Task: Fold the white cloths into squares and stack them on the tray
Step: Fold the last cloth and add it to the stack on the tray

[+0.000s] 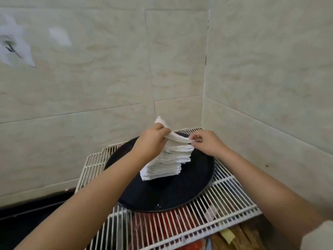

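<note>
Stack of folded white cloths (pixel 169 159): tall pile of square-folded pieces, standing on the black round tray (pixel 180 195) directly below and between the two hands. The long axis of the pile runs bottom to top and leans: the base sits nearer the left forearm, the upper layers shift toward the right hand, so the pile steps rightward as it rises. Layer edges face the viewer and the right hand.

Top cloths (pixel 177 137): several layers lifted at the left side and fanned, one corner pointing up and away past the left hand's knuckles; their free edges slope down to the right hand.

Left hand (pixel 153 138): fingers curled over and clamped on the raised left part of the top cloths, above the pile.

Right hand (pixel 207 143): thumb and fingertips pinching the right edge of the same top layers, at the pile's upper right corner. The hands stand apart, joined only by the cloth held between them.

Tray: dark, circular, shallow rim; its bare surface spreads toward the viewer under both forearms. A few white specks lie near its near rim.

Wire rack (pixel 225 201): white, carries the tray, extends below the right forearm. Red and yellowish items show through the bars beneath; what they are cannot be told.

Tiled walls (pixel 108 78): pale, meeting in a corner beyond the hands.
</note>
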